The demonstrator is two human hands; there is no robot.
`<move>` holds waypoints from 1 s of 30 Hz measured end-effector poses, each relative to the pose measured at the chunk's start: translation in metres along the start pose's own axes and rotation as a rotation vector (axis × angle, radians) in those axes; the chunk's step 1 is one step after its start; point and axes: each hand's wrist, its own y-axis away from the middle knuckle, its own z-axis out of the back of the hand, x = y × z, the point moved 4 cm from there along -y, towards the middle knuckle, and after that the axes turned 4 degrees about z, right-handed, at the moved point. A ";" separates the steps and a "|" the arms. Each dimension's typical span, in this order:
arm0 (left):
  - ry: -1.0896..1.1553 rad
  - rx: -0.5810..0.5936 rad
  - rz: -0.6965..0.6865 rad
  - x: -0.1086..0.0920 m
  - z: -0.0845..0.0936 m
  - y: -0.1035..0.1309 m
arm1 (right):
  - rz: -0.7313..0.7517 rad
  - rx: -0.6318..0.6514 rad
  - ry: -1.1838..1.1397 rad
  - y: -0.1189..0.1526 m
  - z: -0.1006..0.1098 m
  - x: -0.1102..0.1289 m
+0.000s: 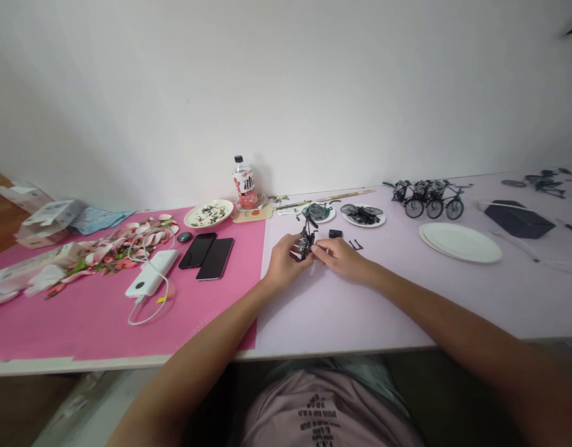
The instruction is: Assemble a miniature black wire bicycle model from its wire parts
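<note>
"Model frame (307, 241) between our hands, over the lilac tabletop (341, 316). Grip?"

"Our left hand (284, 264), mostly closed, pinches it. Our right hand (345, 257) touches it, fingers bent; grip, we cannot tell."

"Progress?"

"Partly built, we judge: no wheels visible on it. Wheeled bicycles (433, 207) stand beyond, right; loose parts (355, 245) nearby."

Small black part-built bicycle model (306, 241), held between both hands above the pale tabletop.
</note>
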 end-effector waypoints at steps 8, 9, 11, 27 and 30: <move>0.002 0.009 0.001 -0.003 0.000 0.000 | -0.002 -0.006 0.006 0.001 0.000 0.000; -0.001 0.008 0.001 -0.003 0.000 0.000 | -0.001 -0.008 0.005 0.001 0.000 0.000; -0.005 0.008 0.003 -0.002 0.000 0.000 | 0.003 -0.009 0.003 0.001 0.000 0.001; -0.012 0.016 0.012 -0.001 0.000 0.000 | -0.005 0.018 0.026 -0.001 0.000 0.001; -0.023 0.021 0.015 -0.001 0.000 0.000 | -0.017 0.032 0.035 -0.001 0.000 0.001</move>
